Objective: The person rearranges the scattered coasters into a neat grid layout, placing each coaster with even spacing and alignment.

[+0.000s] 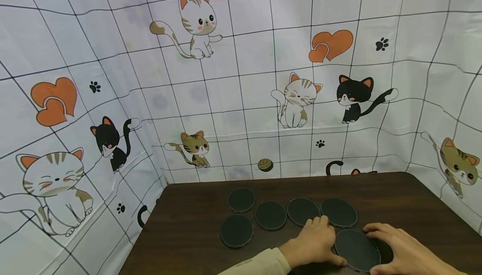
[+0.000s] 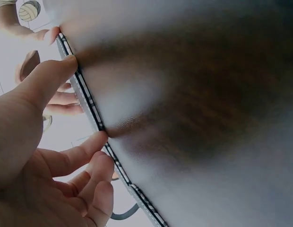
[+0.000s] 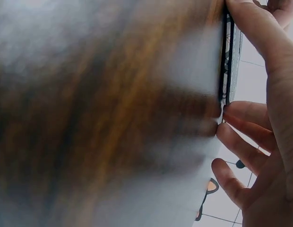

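A flat, dark round disc (image 1: 357, 250) with a thin pale edge lies at the table's near right, between both hands. My left hand (image 1: 313, 241) holds its left side, thumb at the near edge and fingers at the far edge. From the right, my right hand (image 1: 408, 250) grips the same disc with thumb and index finger spread along its rim. In the left wrist view, the thumb and a fingertip touch the disc's thin black-and-white rim (image 2: 91, 103). The right wrist view shows thumb and index finger at the rim (image 3: 227, 56), with the other fingers loose below.
Several similar dark discs lie beyond the hands: two at left (image 1: 241, 200) (image 1: 237, 230), then a loose row with one disc (image 1: 270, 215), another (image 1: 302, 211) and a third (image 1: 339, 212). The brown wooden table (image 1: 180, 224) meets a cat-printed curtain (image 1: 241, 99) at its back and sides.
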### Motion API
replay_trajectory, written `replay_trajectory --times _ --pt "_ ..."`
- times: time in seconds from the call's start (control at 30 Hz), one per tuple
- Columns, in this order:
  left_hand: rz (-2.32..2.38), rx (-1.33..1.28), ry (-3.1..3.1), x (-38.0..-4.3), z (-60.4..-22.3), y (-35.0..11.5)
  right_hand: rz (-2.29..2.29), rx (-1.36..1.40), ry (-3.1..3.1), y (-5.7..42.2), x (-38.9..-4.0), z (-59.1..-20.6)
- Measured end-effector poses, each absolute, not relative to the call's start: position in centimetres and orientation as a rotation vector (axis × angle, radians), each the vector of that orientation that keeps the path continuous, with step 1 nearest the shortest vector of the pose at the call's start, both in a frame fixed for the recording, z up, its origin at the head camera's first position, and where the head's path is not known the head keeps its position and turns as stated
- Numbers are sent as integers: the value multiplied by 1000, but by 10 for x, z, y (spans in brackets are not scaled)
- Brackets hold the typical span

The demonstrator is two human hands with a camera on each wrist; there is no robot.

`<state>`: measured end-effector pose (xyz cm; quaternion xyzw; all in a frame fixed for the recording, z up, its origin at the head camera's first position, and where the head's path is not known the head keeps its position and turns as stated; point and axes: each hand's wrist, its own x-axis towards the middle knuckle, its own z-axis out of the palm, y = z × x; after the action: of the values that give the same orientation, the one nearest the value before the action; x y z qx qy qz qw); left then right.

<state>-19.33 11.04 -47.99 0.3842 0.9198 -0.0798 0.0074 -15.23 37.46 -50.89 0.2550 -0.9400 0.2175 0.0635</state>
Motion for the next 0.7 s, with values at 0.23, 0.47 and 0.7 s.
replay_trajectory --times 0.23,0.47,0.7 --pt "-276 1173 2885 -193 -479 112 719 792 -2834 375 -154 -509" --pt "-270 1153 2872 -191 -482 115 671 846 -2784 378 -153 -513" --pt "-232 1117 2856 -191 -482 113 686 880 -2754 378 -155 -517"
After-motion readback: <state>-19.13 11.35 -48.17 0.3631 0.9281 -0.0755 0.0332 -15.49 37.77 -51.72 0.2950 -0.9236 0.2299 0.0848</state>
